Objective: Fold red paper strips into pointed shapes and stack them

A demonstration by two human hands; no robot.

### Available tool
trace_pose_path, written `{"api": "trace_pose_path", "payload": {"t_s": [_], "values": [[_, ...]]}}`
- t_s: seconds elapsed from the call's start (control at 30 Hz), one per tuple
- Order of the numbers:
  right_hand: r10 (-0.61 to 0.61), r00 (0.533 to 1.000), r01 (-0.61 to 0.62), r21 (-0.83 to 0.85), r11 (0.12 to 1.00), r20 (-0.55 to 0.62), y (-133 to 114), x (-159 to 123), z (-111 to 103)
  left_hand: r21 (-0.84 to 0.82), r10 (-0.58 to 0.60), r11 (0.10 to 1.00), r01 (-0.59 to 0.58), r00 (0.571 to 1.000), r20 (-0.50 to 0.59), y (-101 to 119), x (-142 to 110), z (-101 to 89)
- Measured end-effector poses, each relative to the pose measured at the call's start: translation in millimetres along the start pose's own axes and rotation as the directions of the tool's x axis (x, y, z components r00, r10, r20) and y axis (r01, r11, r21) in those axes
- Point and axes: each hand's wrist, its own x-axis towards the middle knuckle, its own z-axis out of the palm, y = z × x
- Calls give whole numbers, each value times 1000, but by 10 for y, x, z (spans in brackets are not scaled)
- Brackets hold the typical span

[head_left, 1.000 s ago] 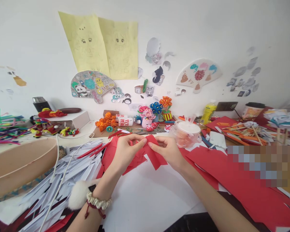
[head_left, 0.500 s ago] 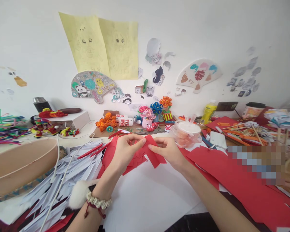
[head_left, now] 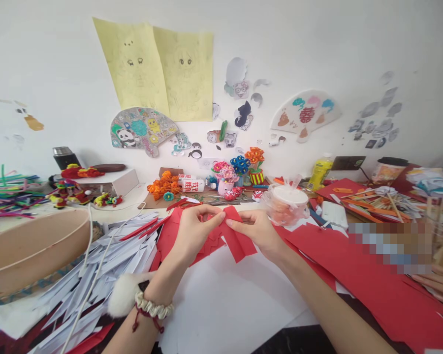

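Between my two hands is a folded strip of red paper [head_left: 239,243], its lower end hanging over a large white sheet [head_left: 232,300]. My left hand [head_left: 197,226] pinches the upper left edge between thumb and fingers. On the other side my right hand [head_left: 258,230] grips the strip, thumb in front and fingers behind. Several red paper pieces [head_left: 170,236] lie in a pile beneath and behind my left hand. A scrunchie [head_left: 153,307] with a white fluffy ball circles my left wrist.
White paper strips [head_left: 107,275] heap up on the left beside a beige basin [head_left: 37,241], a white cable running over them. Large red sheets [head_left: 369,285] cover the right side. Behind my hands stand a bagged white tub [head_left: 288,196] and small flower pots [head_left: 226,187]. Part of another hand [head_left: 439,282] shows far right.
The lower end of the red strip swings slightly down and right while both hands keep their pinch. The view has shifted a little. At the far right, another person's fingers show more clearly.
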Motion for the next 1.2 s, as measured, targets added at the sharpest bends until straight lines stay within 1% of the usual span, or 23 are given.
{"api": "trace_pose_path", "payload": {"t_s": [0.1,0.27,0.47,0.57,0.63,0.77,0.93,1.0,1.1,1.2], "values": [[6,1000,-6,0,1000,-19,-8,-4,10,32,4,999,-5,1000,2,9,-3,-5],[29,998,-28,23,999,-54,-8,-7,11,70,28,997,-31,999,42,28,3,-15],[15,1000,-15,8,1000,11,-15,-9,-14,172,162,971,-167,986,42,32,-12,-3],[24,999,-25,23,999,42,-29,-8,-24,163,189,967,-194,981,47,36,-18,12],[29,999,-30,29,999,27,-29,-5,-30,143,174,973,-180,983,55,34,-10,14],[12,999,-11,21,1000,-43,-7,11,-33,142,162,976,-167,986,41,23,17,-8],[-17,994,23,51,998,-109,16,23,-32,236,162,955,-181,982,100,23,-2,-17],[-21,991,28,57,998,-131,18,22,-34,276,178,939,-206,976,124,32,-21,-8],[-20,991,28,58,998,-134,15,22,-38,295,219,921,-253,965,145,45,-36,4],[-9,993,19,83,996,-114,10,23,-38,266,243,922,-283,954,174,47,-33,4]]}}
